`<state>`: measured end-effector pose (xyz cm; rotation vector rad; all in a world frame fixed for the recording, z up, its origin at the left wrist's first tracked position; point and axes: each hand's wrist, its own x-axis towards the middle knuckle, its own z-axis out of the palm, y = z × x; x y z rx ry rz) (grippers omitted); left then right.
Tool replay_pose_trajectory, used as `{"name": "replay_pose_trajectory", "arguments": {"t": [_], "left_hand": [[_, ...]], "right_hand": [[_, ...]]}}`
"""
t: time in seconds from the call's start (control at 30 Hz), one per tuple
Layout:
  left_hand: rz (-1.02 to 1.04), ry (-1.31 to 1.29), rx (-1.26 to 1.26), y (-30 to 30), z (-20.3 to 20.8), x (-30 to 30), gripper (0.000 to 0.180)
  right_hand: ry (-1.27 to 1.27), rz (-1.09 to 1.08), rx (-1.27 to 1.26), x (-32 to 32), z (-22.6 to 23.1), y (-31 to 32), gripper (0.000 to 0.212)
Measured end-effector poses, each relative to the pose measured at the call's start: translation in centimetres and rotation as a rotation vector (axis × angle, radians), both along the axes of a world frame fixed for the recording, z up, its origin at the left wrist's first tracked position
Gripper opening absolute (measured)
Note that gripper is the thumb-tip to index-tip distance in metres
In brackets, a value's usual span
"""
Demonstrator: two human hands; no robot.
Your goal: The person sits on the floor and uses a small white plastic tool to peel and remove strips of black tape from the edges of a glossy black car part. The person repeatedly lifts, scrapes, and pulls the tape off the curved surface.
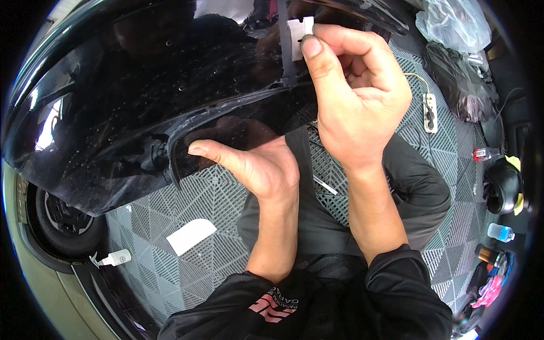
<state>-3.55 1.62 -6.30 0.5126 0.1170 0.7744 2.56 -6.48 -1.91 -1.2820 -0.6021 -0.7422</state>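
In the head view, the right hand (pixel 360 90) pinches one pale, notched blade (pixel 296 48) between thumb and bent forefinger, other fingers curled in. The blade's long axis runs nearly up and down the picture, its free long edge turned left toward a grey strip (pixel 287 62) on the one glossy black panel (pixel 141 73); whether it touches is unclear. The left hand (pixel 266 167) is unclenched beneath the panel's lower edge, thumb stretched left; its other fingers are mostly hidden, so whether they grip anything cannot be told.

On the patterned floor lie one white sheet (pixel 191 236), one white spray bottle (pixel 116 258) and one power strip (pixel 430 113). Two plastic bags, one clear (pixel 453 25) and one black (pixel 459 79), sit at upper right. The right thumb covers part of the blade; the top border cuts off the panel, and small items along the right rim blur together.
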Motion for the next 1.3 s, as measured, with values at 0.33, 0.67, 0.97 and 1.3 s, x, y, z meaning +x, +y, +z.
{"name": "replay_pose_trajectory", "arguments": {"t": [0.33,0.67,0.97,1.3], "left_hand": [[0.031,0.079,0.071,-0.09,0.0,-0.05,0.101],[0.022,0.04,0.024,-0.02,0.22,-0.09,0.089],[0.011,0.057,0.03,-0.33,0.51,-0.32,0.092],[0.023,0.052,0.036,-0.35,0.6,-0.11,0.093]], "right_hand": [[-0.022,-0.019,-0.053,0.19,-0.29,-0.4,0.011],[-0.009,-0.025,0.046,0.14,-0.31,0.48,0.013],[-0.042,-0.023,0.045,0.56,-0.19,0.3,0.01],[-0.019,-0.035,0.069,0.54,-0.29,0.49,0.01]]}}
